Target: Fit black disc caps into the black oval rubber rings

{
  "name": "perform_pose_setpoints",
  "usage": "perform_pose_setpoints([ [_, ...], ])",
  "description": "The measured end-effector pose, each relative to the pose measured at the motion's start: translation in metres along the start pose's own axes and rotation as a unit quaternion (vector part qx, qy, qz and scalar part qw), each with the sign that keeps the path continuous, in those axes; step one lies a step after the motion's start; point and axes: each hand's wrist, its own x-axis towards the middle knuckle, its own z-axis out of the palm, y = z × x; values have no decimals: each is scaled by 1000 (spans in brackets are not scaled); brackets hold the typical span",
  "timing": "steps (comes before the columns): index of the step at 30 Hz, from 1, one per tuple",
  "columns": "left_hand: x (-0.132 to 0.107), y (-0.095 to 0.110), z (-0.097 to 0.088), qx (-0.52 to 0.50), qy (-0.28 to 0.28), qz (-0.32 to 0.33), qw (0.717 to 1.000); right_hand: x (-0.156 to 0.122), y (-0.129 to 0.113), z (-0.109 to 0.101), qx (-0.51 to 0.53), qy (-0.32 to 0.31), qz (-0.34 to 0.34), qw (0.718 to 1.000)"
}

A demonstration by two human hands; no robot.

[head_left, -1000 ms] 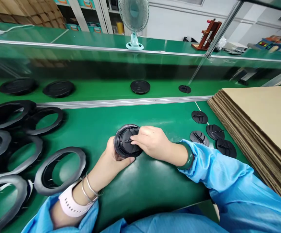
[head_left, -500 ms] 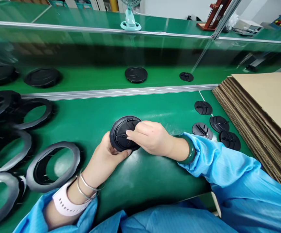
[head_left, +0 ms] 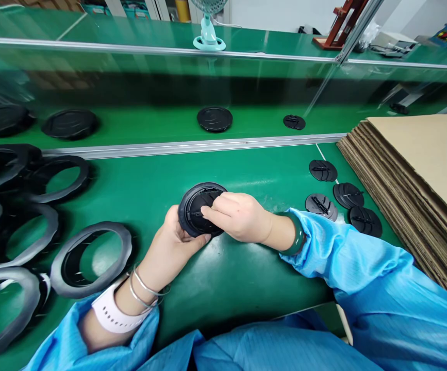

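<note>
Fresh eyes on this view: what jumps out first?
Probably the black round part near the centre, held in the left hand with the right hand at its face, above the green bench. Next, likely the large black rings crowding the left side, then the stack of cardboard at the right.

Surface [head_left: 242, 283] open at lower centre of the frame, below the right hand [head_left: 236, 216]; a second open band runs above it, up to the metal rail [head_left: 208, 145]. Passage obstructed by black rings [head_left: 56, 270] across the left side, black discs [head_left: 321, 205] and a cardboard stack [head_left: 424, 172] at the right.
</note>
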Motion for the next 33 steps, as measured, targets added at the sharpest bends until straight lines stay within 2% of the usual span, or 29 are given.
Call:
perform_pose_setpoints([
  [6,0,-1,0,3,-4,3,1000,-2,-2,1,56,-51,67,995],
  [15,0,0,-3,11,-16,-9,1000,-3,-5,0,104,-75,107,986],
  [26,0,2,-2,-3,-17,-7,1000,-2,-6,-2,114,-82,120,983],
  [33,-1,0,-4,24,-15,-1,1000,1,-11,-1,97,-85,124,984],
])
